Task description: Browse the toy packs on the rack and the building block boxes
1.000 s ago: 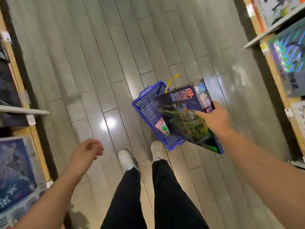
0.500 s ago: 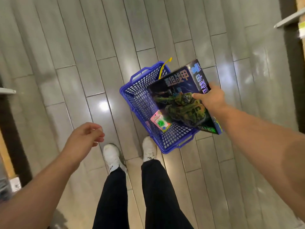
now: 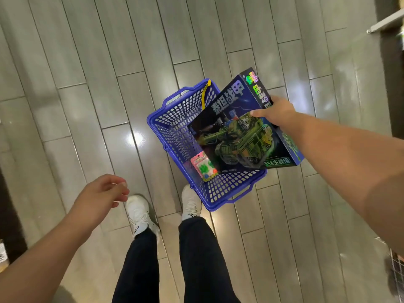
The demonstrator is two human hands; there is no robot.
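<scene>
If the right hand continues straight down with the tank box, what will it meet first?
Probably the blue basket: the tank box in the right hand hangs over it. Depth is unclear.

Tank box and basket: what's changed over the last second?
The right hand has carried the tank box lower, over the blue basket; its corner now dips inside. The view tilted down, so the shelves left the frame. Unchanged: right hand grips the box, left hand empty and loosely curled, pink toy pack in the basket.

Glossy cardboard box (image 3: 240, 136), perforated plastic basket (image 3: 175, 127)
</scene>
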